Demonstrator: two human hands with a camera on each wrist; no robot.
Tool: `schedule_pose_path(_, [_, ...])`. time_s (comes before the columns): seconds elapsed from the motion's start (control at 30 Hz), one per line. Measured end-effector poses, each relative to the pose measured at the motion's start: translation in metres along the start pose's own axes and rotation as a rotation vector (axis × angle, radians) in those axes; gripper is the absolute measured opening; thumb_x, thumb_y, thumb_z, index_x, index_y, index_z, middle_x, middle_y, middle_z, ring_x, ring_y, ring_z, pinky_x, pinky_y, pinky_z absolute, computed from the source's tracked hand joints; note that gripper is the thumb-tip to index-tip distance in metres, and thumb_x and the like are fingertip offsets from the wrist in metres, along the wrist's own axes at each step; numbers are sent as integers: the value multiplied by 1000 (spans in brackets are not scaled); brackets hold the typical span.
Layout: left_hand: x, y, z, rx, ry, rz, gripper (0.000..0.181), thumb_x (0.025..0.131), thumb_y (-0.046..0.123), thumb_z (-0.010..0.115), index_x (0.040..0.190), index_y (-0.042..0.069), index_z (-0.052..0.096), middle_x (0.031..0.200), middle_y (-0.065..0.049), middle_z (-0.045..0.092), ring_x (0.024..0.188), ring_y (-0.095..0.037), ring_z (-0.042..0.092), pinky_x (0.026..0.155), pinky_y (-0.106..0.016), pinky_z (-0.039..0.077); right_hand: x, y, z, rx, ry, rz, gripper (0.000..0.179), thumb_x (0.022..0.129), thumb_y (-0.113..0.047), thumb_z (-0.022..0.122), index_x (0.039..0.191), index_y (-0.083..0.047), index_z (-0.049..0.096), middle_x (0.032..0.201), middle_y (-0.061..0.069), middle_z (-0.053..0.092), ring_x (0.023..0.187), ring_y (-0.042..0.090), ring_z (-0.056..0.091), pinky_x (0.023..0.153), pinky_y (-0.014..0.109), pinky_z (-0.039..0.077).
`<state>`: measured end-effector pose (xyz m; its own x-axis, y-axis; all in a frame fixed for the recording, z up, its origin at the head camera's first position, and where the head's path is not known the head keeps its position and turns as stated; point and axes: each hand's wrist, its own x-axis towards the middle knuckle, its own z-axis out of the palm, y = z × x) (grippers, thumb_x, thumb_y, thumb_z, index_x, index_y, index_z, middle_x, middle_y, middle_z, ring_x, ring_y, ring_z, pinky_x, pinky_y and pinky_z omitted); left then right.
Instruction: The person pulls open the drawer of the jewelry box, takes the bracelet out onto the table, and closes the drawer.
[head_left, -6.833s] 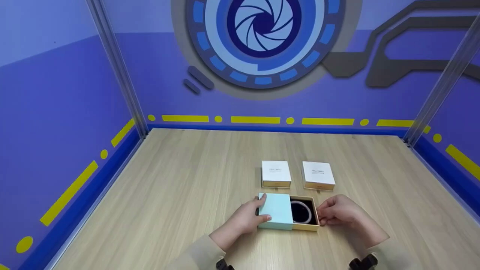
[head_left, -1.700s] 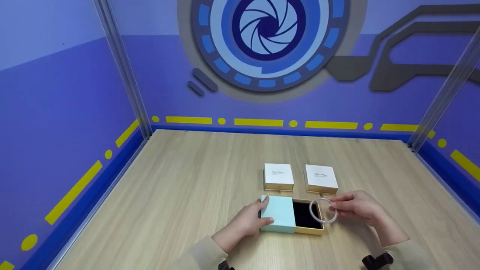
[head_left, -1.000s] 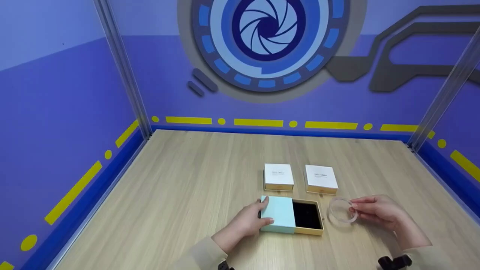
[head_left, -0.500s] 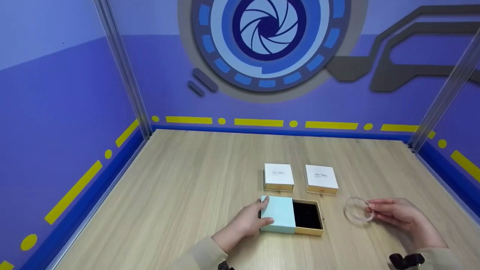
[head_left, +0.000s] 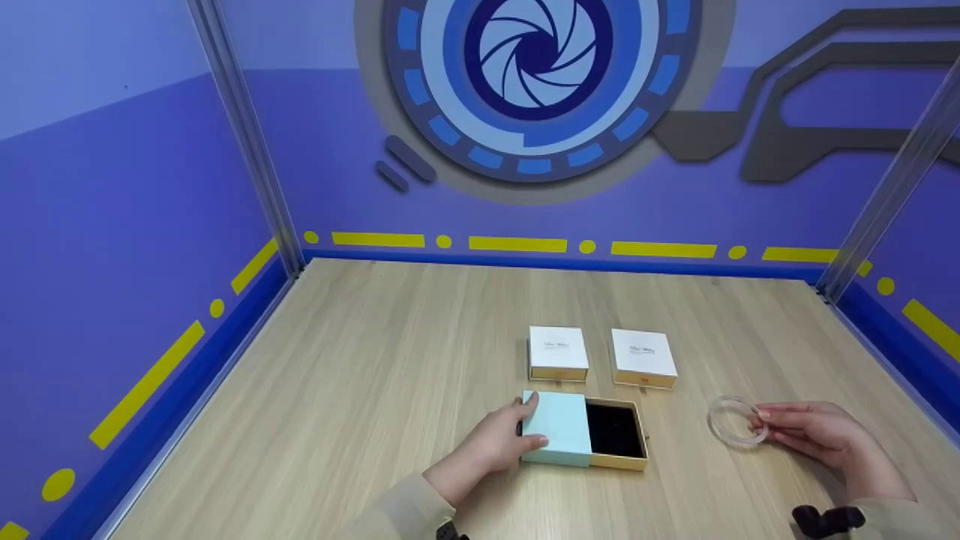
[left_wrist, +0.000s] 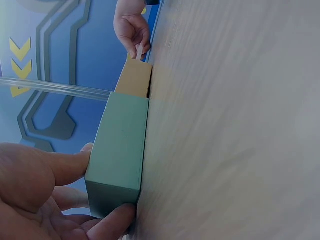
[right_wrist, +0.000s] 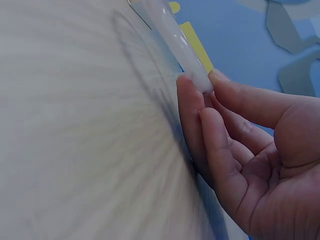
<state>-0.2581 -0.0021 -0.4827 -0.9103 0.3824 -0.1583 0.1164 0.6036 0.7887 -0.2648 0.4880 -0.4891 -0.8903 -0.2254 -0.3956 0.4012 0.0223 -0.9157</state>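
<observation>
The desk [head_left: 390,337] carries a teal box [head_left: 553,420], its black-lined drawer [head_left: 619,463] partly out; the left hand [head_left: 491,441] grips the sleeve end. Two white boxes [head_left: 558,349] stand just behind. Beyond the drawer, the right hand [head_left: 814,431] pinches a clear bangle [right_wrist: 181,45], apparently clear of the desk.

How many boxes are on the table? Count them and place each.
3: a teal box gripped by the left hand, a white box behind it, and a second white box to that one's right.
</observation>
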Motion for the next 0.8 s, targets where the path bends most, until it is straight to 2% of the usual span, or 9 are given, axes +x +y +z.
schedule_pose_path(0.63, [1,1,0,-10,-2,-12,74,96,27,73,159,10,38,165,-25,32,154,-39,33,125,-54,30,2,0,3,-89,47,-27,24,100,-2,63,93,-17,81,90,-2,81,85,5,77,78,19,62])
schedule_pose_path(0.8, [1,1,0,-10,-1,-13,74,96,27,74,159,10,39,165,-26,32,154,-39,34,125,-54,30,2,-2,6,-118,128,-23,20,97,-2,68,89,-15,81,86,-1,80,79,7,77,75,20,62])
